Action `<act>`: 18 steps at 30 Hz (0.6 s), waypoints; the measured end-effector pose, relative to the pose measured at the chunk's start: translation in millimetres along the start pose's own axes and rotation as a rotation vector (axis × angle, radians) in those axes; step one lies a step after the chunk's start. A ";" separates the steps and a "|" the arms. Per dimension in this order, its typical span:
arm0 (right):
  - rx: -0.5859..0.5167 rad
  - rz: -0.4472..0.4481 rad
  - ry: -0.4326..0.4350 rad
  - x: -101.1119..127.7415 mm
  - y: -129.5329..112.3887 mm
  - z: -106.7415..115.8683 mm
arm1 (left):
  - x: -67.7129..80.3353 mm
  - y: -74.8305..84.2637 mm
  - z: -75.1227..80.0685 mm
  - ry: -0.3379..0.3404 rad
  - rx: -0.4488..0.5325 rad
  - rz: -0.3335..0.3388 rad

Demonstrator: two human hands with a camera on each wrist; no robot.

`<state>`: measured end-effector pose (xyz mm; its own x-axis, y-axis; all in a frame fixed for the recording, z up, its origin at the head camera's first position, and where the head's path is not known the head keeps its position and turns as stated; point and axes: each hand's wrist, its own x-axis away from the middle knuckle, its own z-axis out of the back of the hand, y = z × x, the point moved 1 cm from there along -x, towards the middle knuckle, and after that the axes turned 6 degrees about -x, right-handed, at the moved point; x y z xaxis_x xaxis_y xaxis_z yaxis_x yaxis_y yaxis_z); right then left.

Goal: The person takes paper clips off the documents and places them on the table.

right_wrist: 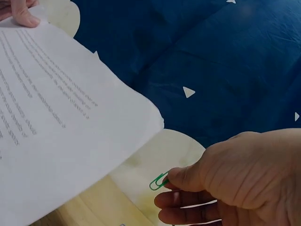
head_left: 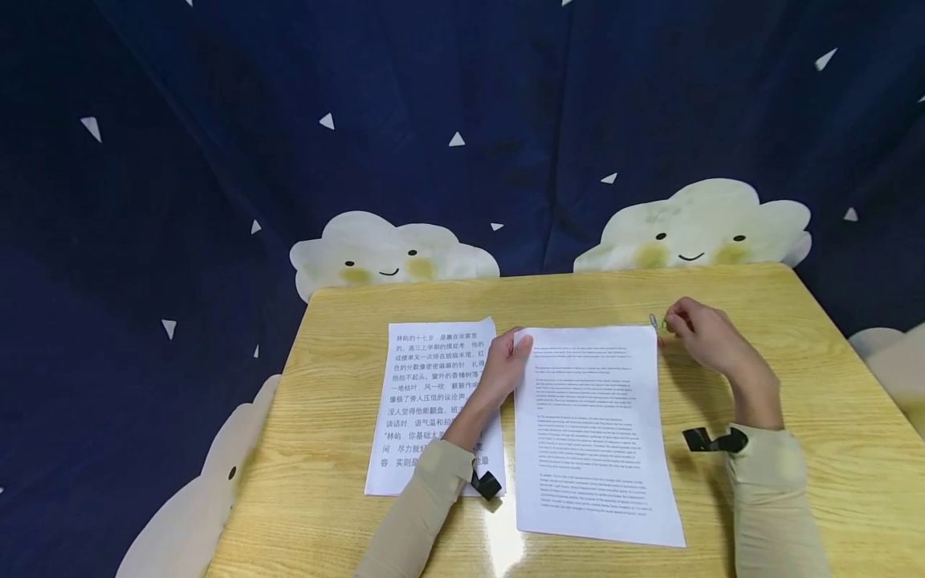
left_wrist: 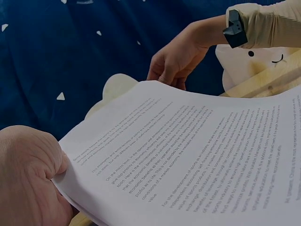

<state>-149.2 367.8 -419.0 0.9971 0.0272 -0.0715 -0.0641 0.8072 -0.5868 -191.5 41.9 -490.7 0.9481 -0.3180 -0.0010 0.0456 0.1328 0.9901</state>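
Observation:
My left hand (head_left: pixel 504 363) pinches printed sheets of paper (head_left: pixel 588 433) at their upper left corner, thumb on top. In the left wrist view the sheets' far edge is lifted and bowed. A green paper clip (right_wrist: pixel 159 181) sits between the thumb and finger of my right hand (head_left: pixel 704 333), just beyond the sheets' upper right corner. In the right wrist view the clip points toward that corner, apart from it. The clip is tiny in the head view.
A second printed stack (head_left: pixel 433 401) with large characters lies to the left on the wooden table (head_left: pixel 318 449), partly under my left forearm. Near the held sheets' upper right corner lies another paper clip (head_left: pixel 654 321). Behind the table hangs a dark blue curtain (head_left: pixel 405 160) with clouds.

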 end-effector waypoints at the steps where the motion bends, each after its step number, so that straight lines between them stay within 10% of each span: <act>1: 0.003 -0.003 -0.008 -0.2 1.9 0.2 | 0.0 -0.1 0.0 0.002 -0.001 0.002; 18: 0.056 -0.101 -0.168 -2.5 28.4 -0.5 | 0.5 0.9 1.7 -0.010 0.026 0.001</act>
<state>-153.5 390.4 -435.9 0.9916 0.0385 0.1233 0.0341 0.8423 -0.5379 -191.5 40.3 -489.5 0.9451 -0.3267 0.0016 0.0360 0.1090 0.9934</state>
